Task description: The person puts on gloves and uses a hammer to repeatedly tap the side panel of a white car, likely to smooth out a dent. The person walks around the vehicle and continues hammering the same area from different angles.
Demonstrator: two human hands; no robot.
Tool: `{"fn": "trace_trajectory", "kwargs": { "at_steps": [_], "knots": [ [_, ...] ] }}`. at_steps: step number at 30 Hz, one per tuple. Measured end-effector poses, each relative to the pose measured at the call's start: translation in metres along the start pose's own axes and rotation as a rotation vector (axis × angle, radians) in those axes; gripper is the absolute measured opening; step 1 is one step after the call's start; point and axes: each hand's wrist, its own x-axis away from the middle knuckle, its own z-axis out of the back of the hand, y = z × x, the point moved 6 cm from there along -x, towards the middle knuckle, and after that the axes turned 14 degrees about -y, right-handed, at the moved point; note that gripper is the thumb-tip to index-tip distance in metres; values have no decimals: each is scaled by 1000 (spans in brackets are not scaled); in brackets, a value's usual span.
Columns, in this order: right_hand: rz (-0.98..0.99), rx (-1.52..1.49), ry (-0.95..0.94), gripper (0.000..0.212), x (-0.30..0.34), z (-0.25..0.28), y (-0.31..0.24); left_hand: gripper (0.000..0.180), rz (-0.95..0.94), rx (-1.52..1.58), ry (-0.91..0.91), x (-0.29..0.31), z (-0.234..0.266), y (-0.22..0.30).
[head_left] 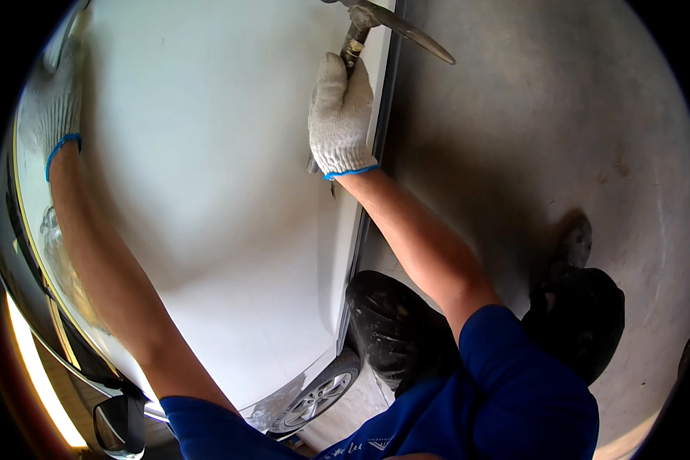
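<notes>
My right hand (343, 115), in a white knit glove with a blue cuff, is closed round the handle of a hammer (355, 40). The hammer's long, tapering metal head points out past the lower edge of a white car's side panel (207, 153). The butt of the handle shows just below the glove, against the panel. At the upper left my left hand (57, 100), gloved the same way, rests high on the car's side near a curved edge. Its fingers are dim at the picture's rim, so their grip cannot be made out.
Rough, patchy filler (65, 261) marks the panel beside my left forearm. A side mirror (119, 425) and a wheel (318, 399) lie toward the bottom. My knee (395, 322), in black trousers, is close to the car's lower edge. Grey concrete floor (590, 115) stretches to the right.
</notes>
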Motion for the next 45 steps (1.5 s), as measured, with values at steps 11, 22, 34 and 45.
{"fn": "trace_trajectory", "kwargs": {
  "at_steps": [11,22,34,45],
  "knots": [
    [-49,285,-180,29,-14,-16,4,102,-45,-27,53,-3,-3,-1],
    [-75,67,-32,39,-9,2,-13,100,23,-126,-32,-3,8,8],
    [-46,215,-119,37,-20,-17,8,95,63,-163,-65,-2,4,8],
    [-2,60,41,39,-22,1,-9,90,87,-117,-93,7,9,9]
  ]
}}
